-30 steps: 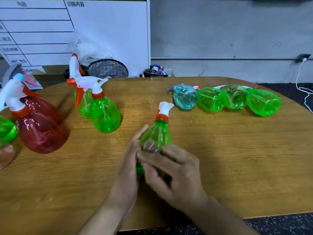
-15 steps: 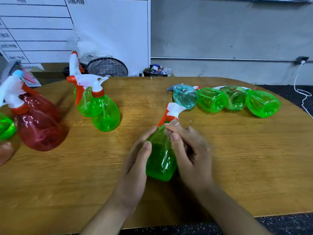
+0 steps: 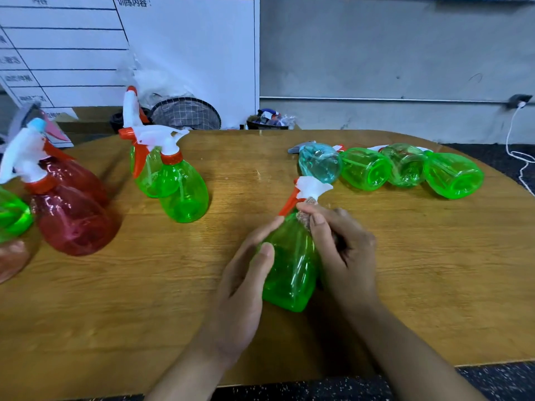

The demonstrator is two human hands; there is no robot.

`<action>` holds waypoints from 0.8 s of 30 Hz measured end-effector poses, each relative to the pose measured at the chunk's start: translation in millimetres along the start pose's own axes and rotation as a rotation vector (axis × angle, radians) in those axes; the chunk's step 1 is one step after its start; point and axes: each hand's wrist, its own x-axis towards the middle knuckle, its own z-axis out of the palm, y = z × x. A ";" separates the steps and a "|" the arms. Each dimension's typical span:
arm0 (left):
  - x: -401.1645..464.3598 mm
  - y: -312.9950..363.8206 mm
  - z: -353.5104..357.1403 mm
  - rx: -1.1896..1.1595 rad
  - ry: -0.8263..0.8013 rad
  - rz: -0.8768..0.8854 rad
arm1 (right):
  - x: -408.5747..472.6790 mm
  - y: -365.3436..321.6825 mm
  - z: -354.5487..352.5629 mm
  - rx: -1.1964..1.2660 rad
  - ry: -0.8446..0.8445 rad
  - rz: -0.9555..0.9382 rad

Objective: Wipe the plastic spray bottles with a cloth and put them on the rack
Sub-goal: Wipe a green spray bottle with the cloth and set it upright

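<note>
My left hand (image 3: 243, 287): curled round the translucent green plastic spray bottle (image 3: 292, 267), mid-table toward the near edge. My right hand (image 3: 338, 250): pinching a small grey-brown cloth (image 3: 307, 215) against its neck. Long axis: base toward me, white-and-orange trigger head (image 3: 307, 189) pointing away. Four bottles lying near the wooden table's (image 3: 405, 270) far right edge; rack not visible.

A: Any readable text?
B: Only on the white board (image 3: 185, 53) behind the tabletop. Its right column header reads "训练内容:".
A: Left column?
B: Header is cut off at the top edge, looks like "内容". The row labels down the left side are Chinese characters but too blurred to read.
A: Bottles, labels, brands?
B: No print visible on any spray bottle.
A: Numbers, signs?
B: None legible. That's it for text.
</note>
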 end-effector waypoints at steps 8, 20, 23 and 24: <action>8.8 1.5 -15.5 -0.143 0.106 -0.138 | -31.9 -20.8 22.9 -0.089 -0.193 -0.330; -1.5 5.3 -3.4 -0.112 0.028 -0.172 | 0.2 2.3 0.1 0.099 -0.042 0.024; -4.6 6.3 -1.9 -0.151 -0.010 -0.203 | -1.0 4.7 2.9 0.175 -0.036 0.105; -4.8 6.5 -3.0 -0.159 -0.009 -0.206 | -2.1 3.5 5.1 0.208 -0.029 0.128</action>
